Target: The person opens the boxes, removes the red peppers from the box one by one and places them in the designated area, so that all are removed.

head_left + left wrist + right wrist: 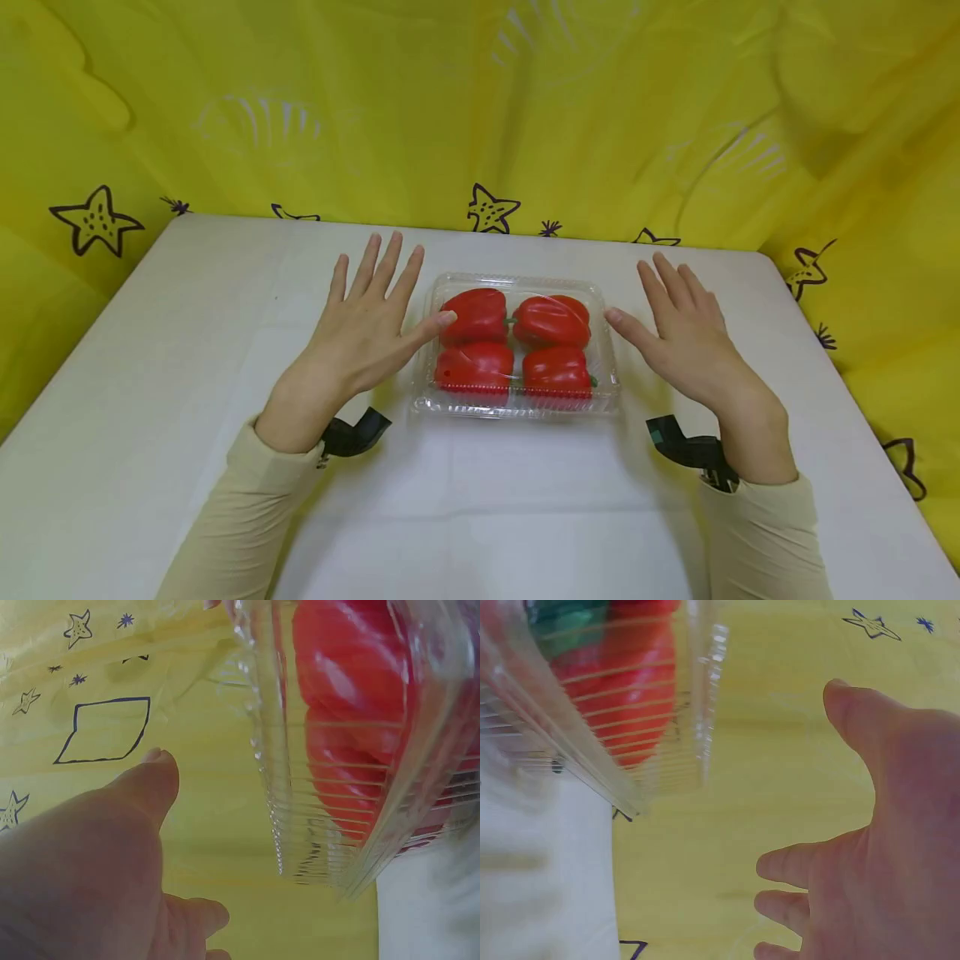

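Observation:
A clear plastic clamshell box (517, 406) sits on the table, its lid apparently down. Inside lie several red bell peppers (552, 322) in two rows, with bits of green stem showing. To the left of the box is my left hand (352, 333), fingers straight and spread. Its thumb overlaps the box's edge in the head view, but the left wrist view has a gap between the thumb (142, 787) and the box wall. My right hand (690, 342) is at the box's right side, fingers extended, thumb near the rim. In the right wrist view that hand also stands apart from the box.
The white table (480, 508) carries the box near its middle. Behind and along both sides hangs a yellow curtain (390, 108) with starfish and shell drawings. Black camera mounts (356, 433) are strapped at both wrists, below the cuffed sleeves (232, 508).

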`<action>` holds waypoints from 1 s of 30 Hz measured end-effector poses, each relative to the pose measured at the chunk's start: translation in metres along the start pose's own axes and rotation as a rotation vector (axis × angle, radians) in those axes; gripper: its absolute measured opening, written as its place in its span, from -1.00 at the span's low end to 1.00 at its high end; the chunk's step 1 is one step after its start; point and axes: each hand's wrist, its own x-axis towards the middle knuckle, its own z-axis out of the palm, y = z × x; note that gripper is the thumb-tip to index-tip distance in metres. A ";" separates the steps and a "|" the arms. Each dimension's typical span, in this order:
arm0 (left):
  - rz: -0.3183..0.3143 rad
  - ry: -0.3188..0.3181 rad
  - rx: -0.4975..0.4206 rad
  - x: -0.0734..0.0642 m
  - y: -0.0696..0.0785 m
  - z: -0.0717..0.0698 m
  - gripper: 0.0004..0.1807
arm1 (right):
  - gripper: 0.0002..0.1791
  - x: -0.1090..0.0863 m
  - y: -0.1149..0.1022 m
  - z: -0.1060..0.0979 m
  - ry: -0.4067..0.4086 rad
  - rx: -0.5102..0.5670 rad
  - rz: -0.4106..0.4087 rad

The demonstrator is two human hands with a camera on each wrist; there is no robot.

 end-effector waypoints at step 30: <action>0.241 -0.031 -0.001 0.006 0.045 0.016 -0.11 | -0.30 -0.009 0.019 0.015 -0.317 0.617 -0.011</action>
